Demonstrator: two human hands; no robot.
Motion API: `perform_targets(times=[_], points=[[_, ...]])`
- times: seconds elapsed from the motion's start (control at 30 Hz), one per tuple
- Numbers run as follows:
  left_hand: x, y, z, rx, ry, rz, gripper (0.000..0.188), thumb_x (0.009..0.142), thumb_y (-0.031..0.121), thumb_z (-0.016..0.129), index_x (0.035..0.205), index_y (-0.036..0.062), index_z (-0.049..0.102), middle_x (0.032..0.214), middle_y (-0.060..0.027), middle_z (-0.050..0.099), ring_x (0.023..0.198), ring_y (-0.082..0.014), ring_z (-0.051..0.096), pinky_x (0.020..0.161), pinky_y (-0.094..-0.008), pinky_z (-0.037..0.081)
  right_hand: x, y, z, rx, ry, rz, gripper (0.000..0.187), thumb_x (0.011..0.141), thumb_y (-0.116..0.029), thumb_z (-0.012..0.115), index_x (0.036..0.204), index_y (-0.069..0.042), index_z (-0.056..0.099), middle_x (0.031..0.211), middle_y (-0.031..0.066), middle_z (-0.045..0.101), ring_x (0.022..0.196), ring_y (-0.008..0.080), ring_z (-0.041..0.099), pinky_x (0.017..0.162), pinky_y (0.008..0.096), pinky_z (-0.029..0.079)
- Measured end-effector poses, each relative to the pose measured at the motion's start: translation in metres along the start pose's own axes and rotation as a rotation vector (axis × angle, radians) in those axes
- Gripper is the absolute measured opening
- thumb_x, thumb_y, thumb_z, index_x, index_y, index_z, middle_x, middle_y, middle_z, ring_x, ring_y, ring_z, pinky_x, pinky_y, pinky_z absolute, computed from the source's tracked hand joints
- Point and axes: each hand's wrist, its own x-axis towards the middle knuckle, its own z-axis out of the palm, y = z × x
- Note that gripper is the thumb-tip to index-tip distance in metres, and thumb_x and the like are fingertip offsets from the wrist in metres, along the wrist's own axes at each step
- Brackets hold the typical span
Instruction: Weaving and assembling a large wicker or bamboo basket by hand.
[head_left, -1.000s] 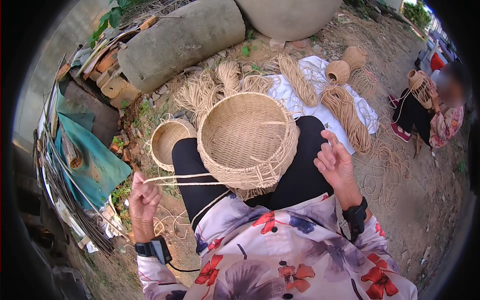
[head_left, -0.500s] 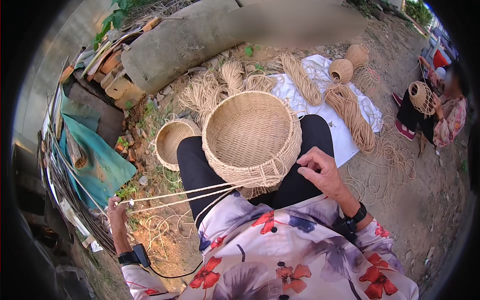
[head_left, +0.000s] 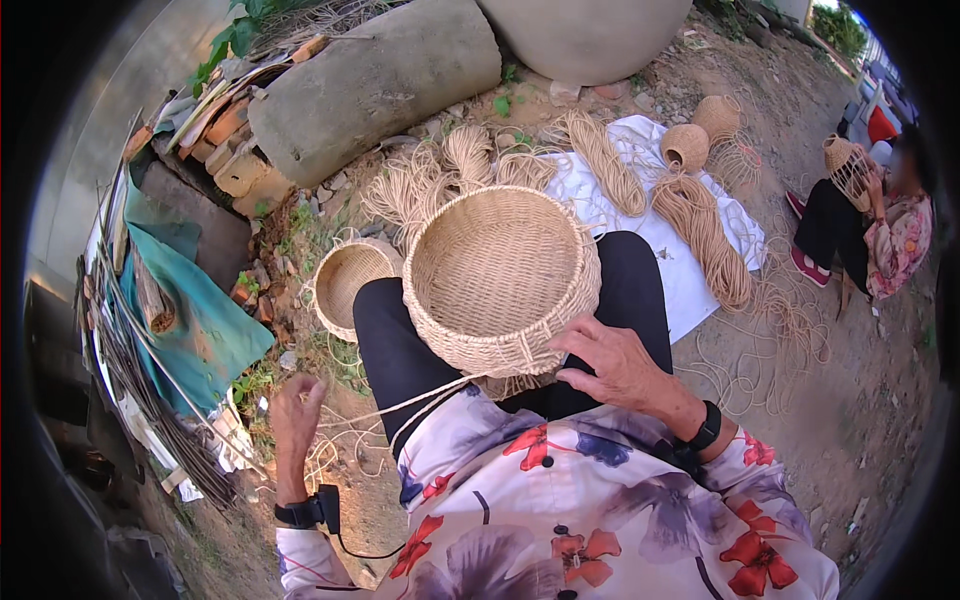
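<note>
A large round woven basket (head_left: 500,340) rests tilted on my lap, its mouth turned up and its inside bare. Against its near right wall is my right hand (head_left: 620,372), with thumb and fingers parted. Whether the fingertips press on the weave is hard to tell. A light cord (head_left: 425,398) runs from the basket's near side to the left, over my thigh. Beside its slack end my left hand (head_left: 295,415) is raised, fingers loosely bent and somewhat apart. No cord shows between those fingers.
A smaller basket (head_left: 352,284) stands left of my knee. Rope bundles (head_left: 700,240) lie ahead, some on a white cloth (head_left: 680,300). Loose cord (head_left: 760,350) spreads at right. A green tarp (head_left: 190,320) and sticks lie left. A seated person (head_left: 880,220) handles another basket.
My left hand has come inward and up, away from the two cords it held taut; they are now slack. My right hand has moved down-left to the basket wall.
</note>
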Motion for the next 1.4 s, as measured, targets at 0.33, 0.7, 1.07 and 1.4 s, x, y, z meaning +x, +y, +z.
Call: perform_targets(times=[0.33, 0.7, 1.07, 1.4], points=[[-0.037, 0.195, 0.057, -0.317, -0.270, 0.664, 0.015, 0.084, 0.011, 0.067, 0.096, 0.0028, 0.064, 0.079, -0.0151, 0.066, 0.069, -0.0327, 0.067, 0.060, -0.0408, 0.052, 0.003, 0.000, 0.014, -0.211, -0.132, 0.008, 0.039, 0.079, -0.011, 0.070, 0.115, -0.005, 0.056, 0.103, 0.0094, 0.060, 0.078, 0.0296, 0.065, 0.064, 0.0384, 0.054], [-0.043, 0.196, 0.058, -0.351, -0.361, 0.700, 0.010, 0.088, 0.010, 0.063, 0.088, 0.0010, 0.058, 0.067, -0.0180, 0.059, 0.061, -0.0357, 0.062, 0.053, -0.0415, 0.047, -0.001, 0.006, 0.019, -0.220, 0.040, -0.135, 0.030, 0.079, -0.009, 0.069, 0.107, -0.005, 0.060, 0.085, 0.0065, 0.064, 0.067, 0.0260, 0.065, 0.052, 0.0347, 0.052], [-0.049, 0.186, 0.061, -0.567, -0.426, 0.511, 0.009, 0.091, 0.007, 0.059, 0.088, -0.0016, 0.058, 0.066, -0.0161, 0.057, 0.057, -0.0280, 0.060, 0.055, -0.0347, 0.046, 0.012, -0.005, 0.009, -0.108, 0.239, -0.167, 0.015, 0.081, -0.011, 0.067, 0.091, -0.005, 0.058, 0.082, 0.0095, 0.060, 0.065, 0.0270, 0.064, 0.053, 0.0344, 0.050], [-0.037, 0.166, 0.096, -0.613, -0.542, 0.339, 0.019, 0.092, 0.015, 0.061, 0.087, -0.0033, 0.059, 0.065, -0.0069, 0.055, 0.064, -0.0108, 0.051, 0.059, -0.0299, 0.045, -0.008, 0.005, 0.036, 0.687, -0.194, 0.753, 0.011, 0.089, -0.009, 0.059, 0.092, 0.001, 0.064, 0.074, 0.0033, 0.063, 0.061, 0.0083, 0.058, 0.047, 0.0243, 0.047]])
